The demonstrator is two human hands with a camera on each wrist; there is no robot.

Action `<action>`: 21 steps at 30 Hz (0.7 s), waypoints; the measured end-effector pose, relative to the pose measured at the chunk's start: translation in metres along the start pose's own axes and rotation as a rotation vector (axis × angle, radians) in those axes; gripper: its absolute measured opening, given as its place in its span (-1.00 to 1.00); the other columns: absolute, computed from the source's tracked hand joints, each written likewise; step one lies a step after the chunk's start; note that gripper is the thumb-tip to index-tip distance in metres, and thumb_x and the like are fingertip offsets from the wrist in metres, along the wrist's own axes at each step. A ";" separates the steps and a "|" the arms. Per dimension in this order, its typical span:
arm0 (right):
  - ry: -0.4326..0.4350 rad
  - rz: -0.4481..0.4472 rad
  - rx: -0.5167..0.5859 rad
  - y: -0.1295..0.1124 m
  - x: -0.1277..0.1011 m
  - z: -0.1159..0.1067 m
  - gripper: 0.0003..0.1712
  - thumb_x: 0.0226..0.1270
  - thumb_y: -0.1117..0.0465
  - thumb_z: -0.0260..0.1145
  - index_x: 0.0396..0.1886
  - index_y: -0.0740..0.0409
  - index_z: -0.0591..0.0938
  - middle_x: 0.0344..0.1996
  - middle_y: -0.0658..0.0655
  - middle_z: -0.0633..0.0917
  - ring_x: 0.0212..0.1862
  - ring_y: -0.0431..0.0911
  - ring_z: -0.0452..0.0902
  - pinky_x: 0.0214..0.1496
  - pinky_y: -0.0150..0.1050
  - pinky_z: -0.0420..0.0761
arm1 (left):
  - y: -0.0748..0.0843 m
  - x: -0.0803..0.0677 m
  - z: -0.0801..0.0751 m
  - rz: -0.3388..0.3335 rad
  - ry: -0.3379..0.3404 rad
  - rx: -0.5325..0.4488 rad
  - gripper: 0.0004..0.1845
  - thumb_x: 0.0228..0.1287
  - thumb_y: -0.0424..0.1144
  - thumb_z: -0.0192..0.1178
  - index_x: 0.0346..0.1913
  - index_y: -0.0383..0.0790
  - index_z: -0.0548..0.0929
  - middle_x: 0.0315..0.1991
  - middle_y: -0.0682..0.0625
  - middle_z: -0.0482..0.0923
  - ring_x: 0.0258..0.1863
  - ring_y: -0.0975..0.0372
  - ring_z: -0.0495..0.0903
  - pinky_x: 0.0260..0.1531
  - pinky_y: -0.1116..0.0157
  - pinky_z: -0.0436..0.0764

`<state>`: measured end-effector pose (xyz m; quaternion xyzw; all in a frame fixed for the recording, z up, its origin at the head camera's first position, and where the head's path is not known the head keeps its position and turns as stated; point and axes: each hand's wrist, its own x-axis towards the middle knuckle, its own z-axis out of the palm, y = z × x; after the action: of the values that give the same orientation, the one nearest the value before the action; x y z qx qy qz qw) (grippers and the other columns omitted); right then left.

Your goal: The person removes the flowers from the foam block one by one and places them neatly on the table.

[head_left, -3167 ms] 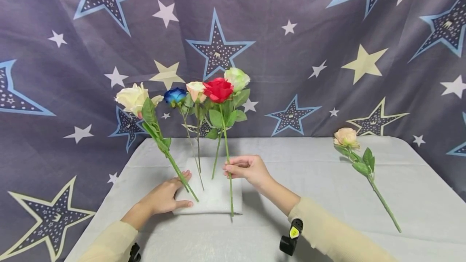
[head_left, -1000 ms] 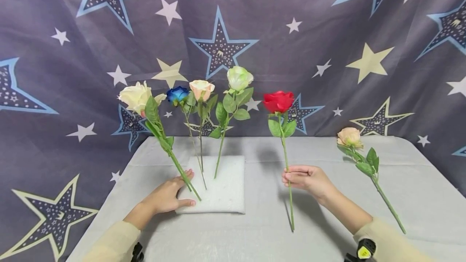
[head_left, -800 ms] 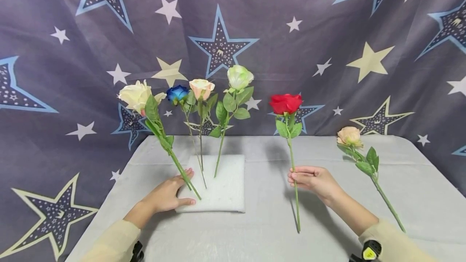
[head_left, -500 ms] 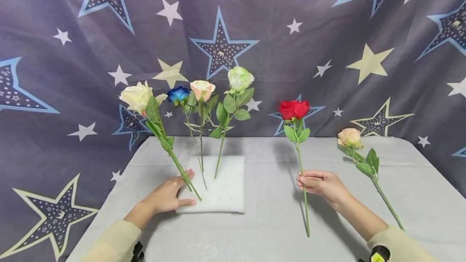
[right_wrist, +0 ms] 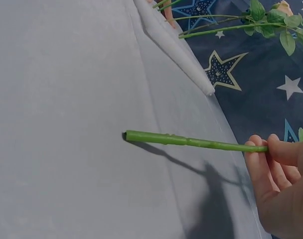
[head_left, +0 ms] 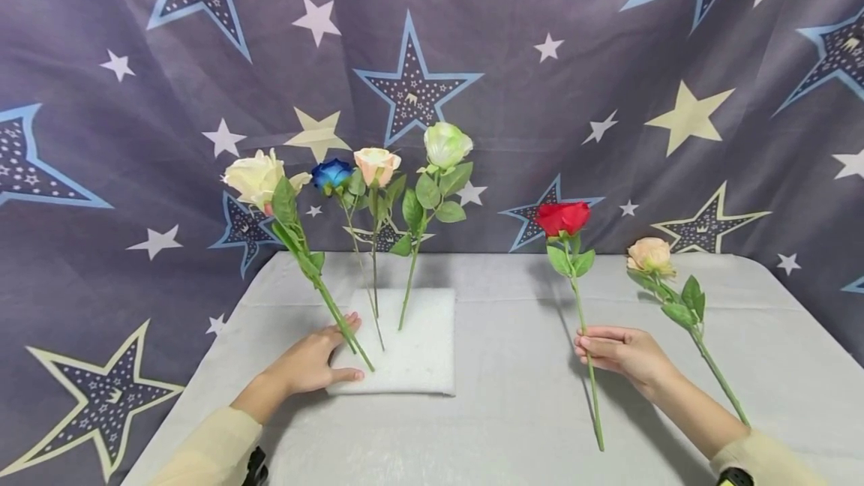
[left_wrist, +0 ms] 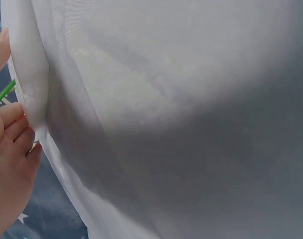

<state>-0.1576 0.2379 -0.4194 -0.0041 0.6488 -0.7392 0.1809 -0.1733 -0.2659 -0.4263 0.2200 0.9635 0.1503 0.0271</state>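
Grey-clothed bench [head_left: 499, 403], starry backdrop [head_left: 607, 58] behind.
Right hand [head_left: 617, 355] has its fingers pinched on the red rose [head_left: 563, 217] stem at 4 o'clock from the foam block [head_left: 412, 351]: long axis near upright (bloom up, cut end down). Left hand [head_left: 307, 362] lies flat, fingers relaxed, on the block.

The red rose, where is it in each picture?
Head view: the red rose stands right of centre, its stem pinched by the right hand.
Left wrist view: not in it.
Right wrist view: only its green stem shows, across the middle, held at the right edge.
Shared landmark: the white foam block, seen at the top of the right wrist view.
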 end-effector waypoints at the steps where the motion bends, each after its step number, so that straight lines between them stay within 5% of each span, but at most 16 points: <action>1: -0.002 0.002 -0.003 0.000 -0.001 -0.002 -0.82 0.29 0.38 0.26 -0.16 0.11 0.69 -0.31 -0.08 0.80 -0.24 -0.25 0.74 -0.06 -0.37 0.73 | 0.000 0.000 0.000 -0.004 -0.001 -0.004 -0.02 0.07 0.26 0.28 0.41 -0.34 0.27 0.45 -0.22 0.22 0.40 -0.14 0.28 0.41 -0.08 0.28; 21: 0.079 0.048 -0.045 -0.003 -0.009 -0.046 -0.78 0.29 0.34 0.29 -0.32 -0.12 0.69 -0.35 -0.11 0.80 -0.27 -0.27 0.74 -0.12 -0.41 0.73 | -0.001 -0.001 0.001 -0.007 0.002 -0.008 -0.02 0.05 0.25 0.29 0.41 -0.32 0.28 0.45 -0.23 0.21 0.41 -0.15 0.27 0.41 -0.10 0.27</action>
<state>-0.1607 0.2845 -0.4221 0.0366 0.6718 -0.7194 0.1725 -0.1728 -0.2668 -0.4278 0.2166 0.9636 0.1544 0.0278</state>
